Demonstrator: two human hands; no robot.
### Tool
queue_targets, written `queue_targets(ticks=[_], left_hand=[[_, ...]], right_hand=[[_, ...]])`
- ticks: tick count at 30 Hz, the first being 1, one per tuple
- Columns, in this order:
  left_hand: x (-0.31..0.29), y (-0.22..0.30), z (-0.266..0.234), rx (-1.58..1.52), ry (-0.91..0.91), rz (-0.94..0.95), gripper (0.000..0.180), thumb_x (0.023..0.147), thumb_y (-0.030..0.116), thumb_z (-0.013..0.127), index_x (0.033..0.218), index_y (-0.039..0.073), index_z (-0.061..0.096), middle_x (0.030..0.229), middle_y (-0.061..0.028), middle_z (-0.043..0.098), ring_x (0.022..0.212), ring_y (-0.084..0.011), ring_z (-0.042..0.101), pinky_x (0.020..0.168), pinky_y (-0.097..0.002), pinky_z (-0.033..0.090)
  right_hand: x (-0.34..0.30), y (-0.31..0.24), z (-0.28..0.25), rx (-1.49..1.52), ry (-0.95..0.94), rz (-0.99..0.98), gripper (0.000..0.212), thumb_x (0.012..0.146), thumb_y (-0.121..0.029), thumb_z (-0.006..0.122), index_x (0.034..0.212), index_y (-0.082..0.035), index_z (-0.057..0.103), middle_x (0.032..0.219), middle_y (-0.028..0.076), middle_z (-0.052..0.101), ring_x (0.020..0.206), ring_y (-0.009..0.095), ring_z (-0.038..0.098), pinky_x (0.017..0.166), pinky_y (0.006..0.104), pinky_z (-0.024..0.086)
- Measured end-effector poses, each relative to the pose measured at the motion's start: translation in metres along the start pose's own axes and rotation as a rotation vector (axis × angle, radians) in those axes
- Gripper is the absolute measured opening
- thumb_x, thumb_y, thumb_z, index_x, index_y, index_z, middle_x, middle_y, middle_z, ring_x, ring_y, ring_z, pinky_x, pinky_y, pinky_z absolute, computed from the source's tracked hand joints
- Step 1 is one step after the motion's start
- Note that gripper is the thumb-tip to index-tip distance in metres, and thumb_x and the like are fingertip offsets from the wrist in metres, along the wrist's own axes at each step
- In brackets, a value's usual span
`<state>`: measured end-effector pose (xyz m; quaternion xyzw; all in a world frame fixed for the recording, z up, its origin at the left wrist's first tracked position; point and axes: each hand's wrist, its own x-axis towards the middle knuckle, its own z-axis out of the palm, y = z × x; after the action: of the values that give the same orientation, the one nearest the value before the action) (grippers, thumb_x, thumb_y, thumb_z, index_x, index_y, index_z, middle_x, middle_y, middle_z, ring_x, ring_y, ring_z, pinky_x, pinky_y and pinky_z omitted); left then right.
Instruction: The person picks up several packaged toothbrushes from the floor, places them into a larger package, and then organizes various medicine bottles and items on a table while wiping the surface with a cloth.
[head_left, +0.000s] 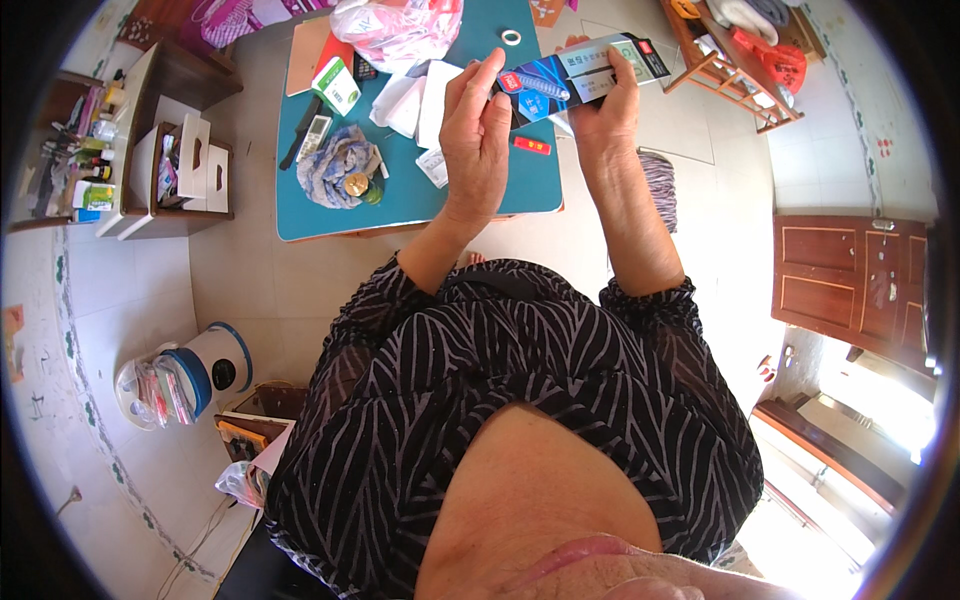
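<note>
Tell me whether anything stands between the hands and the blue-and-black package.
Nothing visible does: the right hand grips the package directly, and the left hand is up against its left end. The package's underside is hidden.

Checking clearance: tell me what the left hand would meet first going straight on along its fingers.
Probably the white ring on the teal table, next in line beyond the left hand, though depth is unclear and the hand may pass above.

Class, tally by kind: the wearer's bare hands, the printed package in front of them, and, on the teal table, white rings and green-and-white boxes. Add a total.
Hands (left hand, right hand): 2
Printed package: 1
White ring: 1
Green-and-white box: 1
Total: 5
</note>
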<state>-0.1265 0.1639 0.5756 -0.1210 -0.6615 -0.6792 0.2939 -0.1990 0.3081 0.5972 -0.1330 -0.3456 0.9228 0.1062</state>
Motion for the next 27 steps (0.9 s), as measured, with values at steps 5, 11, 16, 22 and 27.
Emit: queue_targets(ticks=[5,11,16,22,27], left_hand=[[0.001,-0.008,0.004,0.188,0.023,0.128,0.038,0.095,0.008,0.052,0.132,0.002,0.055,0.124,-0.0148,0.057,0.102,-0.0259,0.055,0.09,-0.0312,0.045],[0.009,-0.018,-0.002,0.406,-0.027,0.333,0.055,0.094,0.025,0.048,0.14,-0.004,0.041,0.134,-0.0198,0.049,0.124,-0.0346,0.039,0.105,-0.0457,0.028],[0.005,-0.02,0.005,0.135,-0.048,0.256,0.063,0.095,0.026,0.045,0.147,-0.004,0.026,0.146,-0.0219,0.033,0.131,-0.0349,0.035,0.111,-0.044,0.025],[-0.001,-0.021,0.005,-0.096,-0.016,0.002,0.073,0.101,0.056,0.021,0.155,0.007,0.011,0.149,-0.0171,0.033,0.131,-0.0272,0.037,0.108,-0.0426,0.027],[-0.011,-0.022,0.004,-0.49,0.013,-0.349,0.066,0.103,0.05,0.03,0.156,0.016,0.011,0.149,-0.0154,0.033,0.134,-0.0254,0.035,0.111,-0.0416,0.032]], right_hand=[[-0.002,0.003,-0.002,0.017,-0.052,0.02,0.04,0.096,-0.024,0.046,0.12,0.007,0.05,0.116,0.022,0.062,0.11,0.033,0.058,0.103,0.0489,0.044],[-0.009,0.011,-0.003,0.071,-0.073,0.026,0.034,0.093,-0.017,0.051,0.121,0.001,0.046,0.112,0.018,0.061,0.106,0.031,0.062,0.093,0.0488,0.052],[-0.017,0.02,-0.002,0.058,-0.059,0.053,0.037,0.093,-0.022,0.052,0.12,0.002,0.048,0.111,0.018,0.062,0.104,0.029,0.062,0.092,0.0477,0.052],[-0.026,0.019,0.01,-0.071,-0.097,-0.175,0.043,0.094,-0.029,0.055,0.126,-0.002,0.043,0.117,0.018,0.059,0.108,0.029,0.06,0.098,0.0488,0.049],[-0.032,0.019,0.007,-0.131,-0.2,-0.225,0.052,0.093,-0.024,0.058,0.136,-0.01,0.032,0.121,0.018,0.057,0.108,0.032,0.06,0.093,0.0482,0.052]])
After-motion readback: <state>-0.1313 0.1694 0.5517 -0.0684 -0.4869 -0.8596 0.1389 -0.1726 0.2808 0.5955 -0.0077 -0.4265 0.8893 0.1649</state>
